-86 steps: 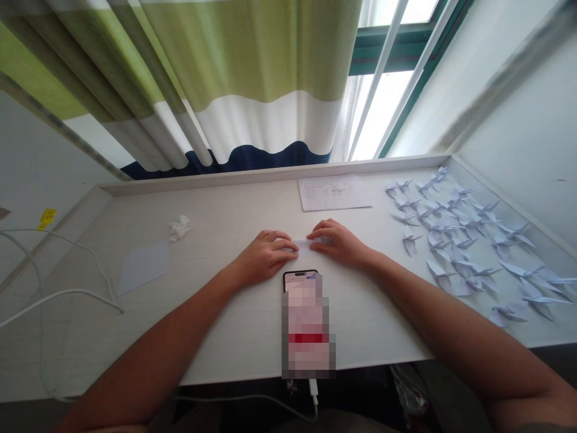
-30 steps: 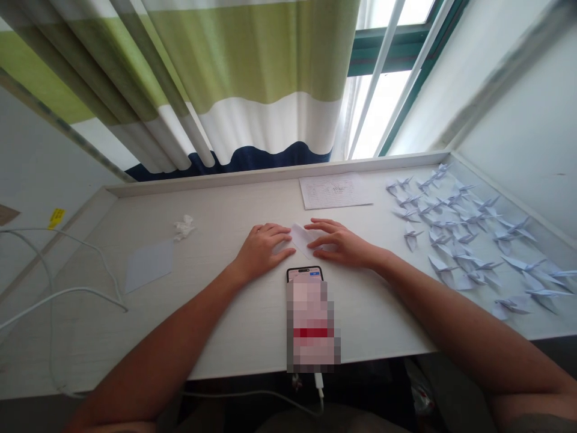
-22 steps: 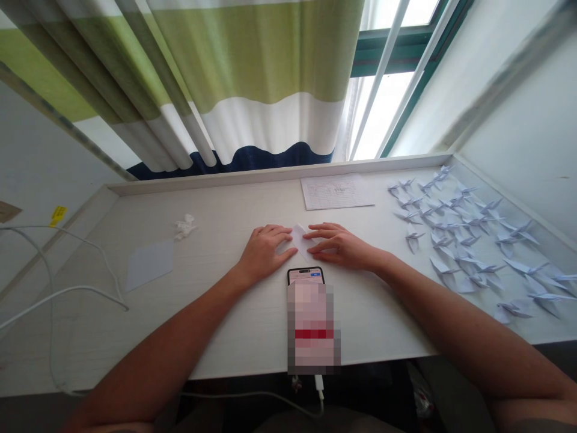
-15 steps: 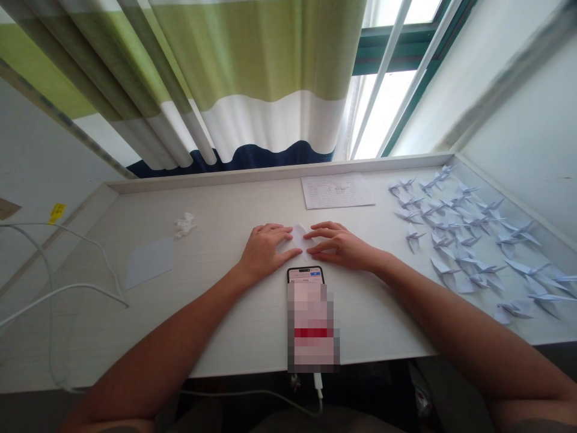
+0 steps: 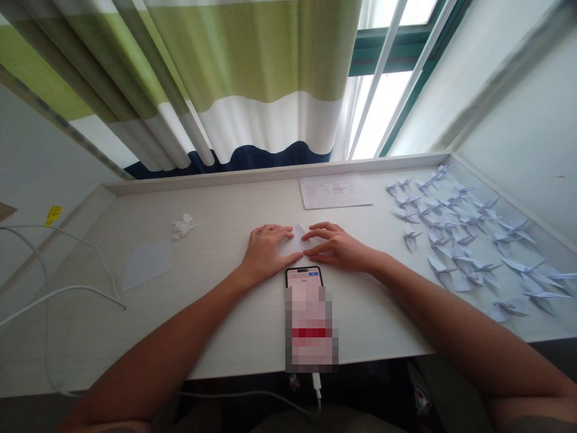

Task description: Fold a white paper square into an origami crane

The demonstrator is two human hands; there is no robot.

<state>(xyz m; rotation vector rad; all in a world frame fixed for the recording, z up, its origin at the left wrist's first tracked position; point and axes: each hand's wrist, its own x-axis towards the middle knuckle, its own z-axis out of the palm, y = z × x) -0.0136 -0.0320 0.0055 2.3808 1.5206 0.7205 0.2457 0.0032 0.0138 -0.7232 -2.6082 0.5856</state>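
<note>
A small folded piece of white paper (image 5: 299, 238) lies on the desk between my hands, just beyond the phone. My left hand (image 5: 269, 249) grips its left side, the thumb at the near edge and the fingers at the far one. From the right, my right hand (image 5: 334, 245) holds the same paper down with bent fingertips, some of them over its face. The hands cover parts of the paper, so its exact folds are hard to make out.
Several folded paper cranes (image 5: 464, 225) spread over the desk's right side. A printed sheet (image 5: 336, 191) lies at the back. At left are crumpled tissue (image 5: 183, 227), a plain paper sheet (image 5: 148, 264) and a white cable (image 5: 67, 289). A phone (image 5: 305, 279), plugged in, lies at the front edge.
My right fingertips have shifted slightly left over the paper, closer to my left thumb. My left hand has barely moved. The view has shifted a little.
</note>
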